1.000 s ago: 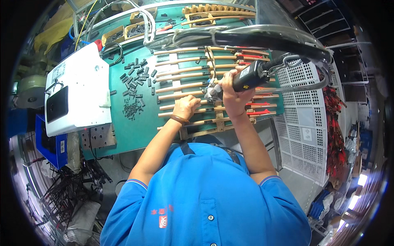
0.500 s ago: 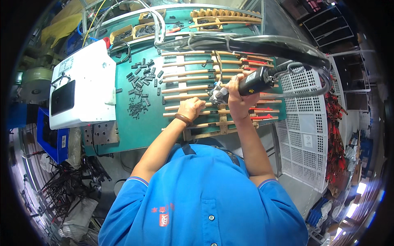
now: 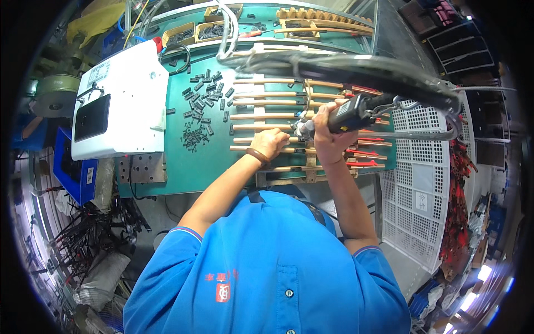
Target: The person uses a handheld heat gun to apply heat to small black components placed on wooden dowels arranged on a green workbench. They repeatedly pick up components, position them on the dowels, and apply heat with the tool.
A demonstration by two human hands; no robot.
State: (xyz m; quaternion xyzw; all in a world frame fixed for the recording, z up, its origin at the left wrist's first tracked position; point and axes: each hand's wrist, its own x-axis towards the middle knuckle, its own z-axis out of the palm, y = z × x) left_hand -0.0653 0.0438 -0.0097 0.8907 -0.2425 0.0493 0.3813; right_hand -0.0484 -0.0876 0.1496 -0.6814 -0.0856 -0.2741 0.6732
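Several slim wooden rods [image 3: 257,116] lie side by side across a rack on the green bench, with small black blocks along their middles and red pieces [image 3: 364,163] toward their right ends. My right hand [image 3: 329,139] is closed round a black power screwdriver [image 3: 350,113], held tilted with its metal nozzle [image 3: 304,129] low over the rods' middles. Just left of that nozzle, my left hand [image 3: 270,143] rests on the nearer rods, fingers curled together. What its fingertips pinch is hidden. A brown bangle [image 3: 257,156] circles that wrist.
Loose black blocks [image 3: 207,94] and a heap of tiny dark parts [image 3: 194,137] lie left of the rods. A white machine [image 3: 122,106] stands further left. Thick hoses [image 3: 384,77] arch over the bench. Parts boxes [image 3: 181,36] line the back; a white perforated crate [image 3: 414,183] stands right.
The whole view has shifted a little. Against the rods, the screwdriver and my right hand have come slightly nearer to me; my left hand likewise. The hoses overhead have swung and look blurred.
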